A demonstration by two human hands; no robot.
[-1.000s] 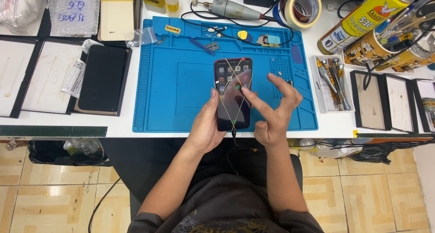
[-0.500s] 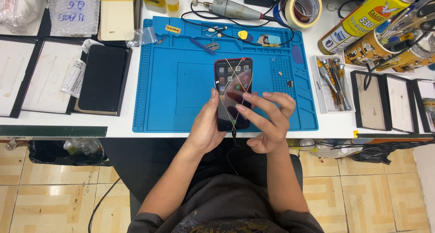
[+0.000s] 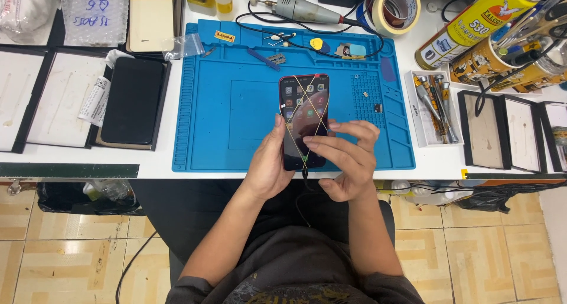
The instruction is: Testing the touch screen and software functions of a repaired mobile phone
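Observation:
A red-edged smartphone with a lit screen lies above the blue work mat, crossed by thin yellowish elastic bands. My left hand grips its lower left side. My right hand reaches across the lower part of the screen, fingers curled over the glass and touching it. A thin dark cable hangs from the phone's bottom edge toward my lap.
A black phone lies in a tray at the left, a gold phone behind it. A rotary tool, tape roll, spray can, a tray of screwdrivers and black frames crowd the back and right.
My right hand has swung from open and spread beside the phone to lying across its lower screen, fingers pointing left. The left hand and phone have hardly moved.

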